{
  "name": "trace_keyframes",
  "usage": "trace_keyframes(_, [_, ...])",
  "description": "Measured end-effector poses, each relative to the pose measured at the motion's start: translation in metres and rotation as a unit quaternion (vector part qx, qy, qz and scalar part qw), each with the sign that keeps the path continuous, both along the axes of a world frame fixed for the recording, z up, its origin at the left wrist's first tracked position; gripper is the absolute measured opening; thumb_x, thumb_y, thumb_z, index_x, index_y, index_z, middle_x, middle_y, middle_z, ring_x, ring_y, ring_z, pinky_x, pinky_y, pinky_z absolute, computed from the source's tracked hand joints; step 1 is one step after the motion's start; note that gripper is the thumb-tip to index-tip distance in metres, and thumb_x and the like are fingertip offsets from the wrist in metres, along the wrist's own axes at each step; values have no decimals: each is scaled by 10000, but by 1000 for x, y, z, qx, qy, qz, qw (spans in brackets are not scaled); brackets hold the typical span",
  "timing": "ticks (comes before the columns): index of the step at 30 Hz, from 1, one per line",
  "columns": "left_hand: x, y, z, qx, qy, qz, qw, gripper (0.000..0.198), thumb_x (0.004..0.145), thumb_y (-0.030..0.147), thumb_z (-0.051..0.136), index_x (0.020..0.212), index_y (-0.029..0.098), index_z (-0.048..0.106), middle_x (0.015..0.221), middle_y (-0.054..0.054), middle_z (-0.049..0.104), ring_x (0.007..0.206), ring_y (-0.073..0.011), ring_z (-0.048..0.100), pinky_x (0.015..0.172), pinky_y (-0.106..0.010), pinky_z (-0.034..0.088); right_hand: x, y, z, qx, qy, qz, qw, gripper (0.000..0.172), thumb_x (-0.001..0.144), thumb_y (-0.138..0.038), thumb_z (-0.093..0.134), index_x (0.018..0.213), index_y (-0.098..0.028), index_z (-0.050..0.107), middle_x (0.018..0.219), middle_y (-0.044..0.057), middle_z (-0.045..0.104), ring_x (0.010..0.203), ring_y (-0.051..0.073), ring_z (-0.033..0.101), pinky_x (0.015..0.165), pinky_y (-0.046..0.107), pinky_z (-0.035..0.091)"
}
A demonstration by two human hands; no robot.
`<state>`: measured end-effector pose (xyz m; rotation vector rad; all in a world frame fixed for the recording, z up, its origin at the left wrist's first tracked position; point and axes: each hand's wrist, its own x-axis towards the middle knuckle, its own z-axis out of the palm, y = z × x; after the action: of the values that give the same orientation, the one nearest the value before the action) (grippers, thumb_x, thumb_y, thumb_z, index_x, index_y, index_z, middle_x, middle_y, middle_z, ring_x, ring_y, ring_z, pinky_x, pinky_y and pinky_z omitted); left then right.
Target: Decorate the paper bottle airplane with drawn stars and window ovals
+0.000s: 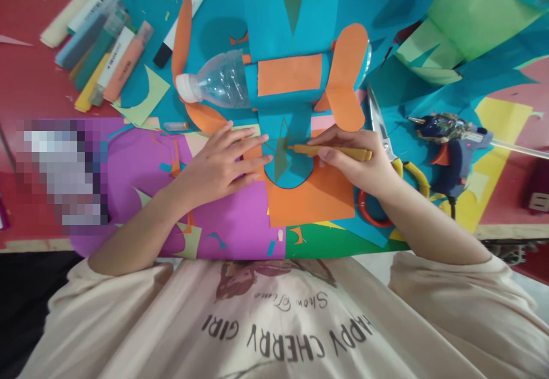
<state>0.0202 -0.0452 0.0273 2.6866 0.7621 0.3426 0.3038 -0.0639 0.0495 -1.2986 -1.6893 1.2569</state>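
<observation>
My right hand (358, 156) grips a yellow marker (334, 151), its tip on a blue paper piece (295, 170) with a rounded lower edge. A star outline is drawn there, partly filled in green. My left hand (231, 159) lies flat with fingers spread, its fingertips at the left side of that piece. Beneath lies an orange sheet (313, 202). Just beyond both hands rests a clear plastic bottle (221, 79) on its side, wrapped in blue and orange paper, with a white cap. Orange rounded paper shapes (349, 76) sit at its two ends.
Scissors (377, 122) with red and yellow handles and a blue glue gun (458, 144) lie to the right. Several markers (103, 42) are bunched at the upper left. Purple paper (141, 167) and scraps spread at left; a green paper form (476, 19) stands upper right.
</observation>
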Motion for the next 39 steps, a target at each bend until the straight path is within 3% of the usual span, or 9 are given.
trace_keyframes(7, [0, 0, 0, 9, 6, 1, 1000, 312, 1056, 382, 411, 1275, 300, 618, 1477, -51, 536, 1372, -297, 488, 1163, -616, 366, 0, 1, 2, -35, -3, 9, 999, 169, 828, -290, 641, 746, -174, 734, 646, 10, 670, 583, 125, 594, 518, 250, 458])
trace_keyframes(16, [0, 0, 0, 34, 8, -8, 999, 325, 1066, 383, 375, 1266, 274, 607, 1459, -69, 549, 1349, -310, 507, 1117, -626, 419, -1, 1, 2, -24, 15, 0, 1000, 128, 830, -249, 630, 750, -180, 703, 653, -3, 671, 589, 116, 603, 533, 236, 462])
trace_keyframes(25, [0, 0, 0, 44, 11, -8, 999, 326, 1068, 400, 369, 1273, 285, 595, 1453, -57, 551, 1346, -288, 507, 1130, -602, 418, 0, 4, 6, -47, -9, 19, 999, 148, 786, -233, 583, 704, -184, 696, 568, -14, 608, 502, 99, 495, 463, 239, 379])
trace_keyframes(39, [1, -1, 3, 38, 12, -4, 999, 342, 1073, 380, 362, 1267, 268, 620, 1455, -46, 552, 1351, -280, 505, 1150, -584, 404, 0, 3, 6, -41, -12, 6, 999, 164, 805, -266, 599, 710, -179, 700, 609, 1, 624, 554, 115, 543, 498, 252, 409])
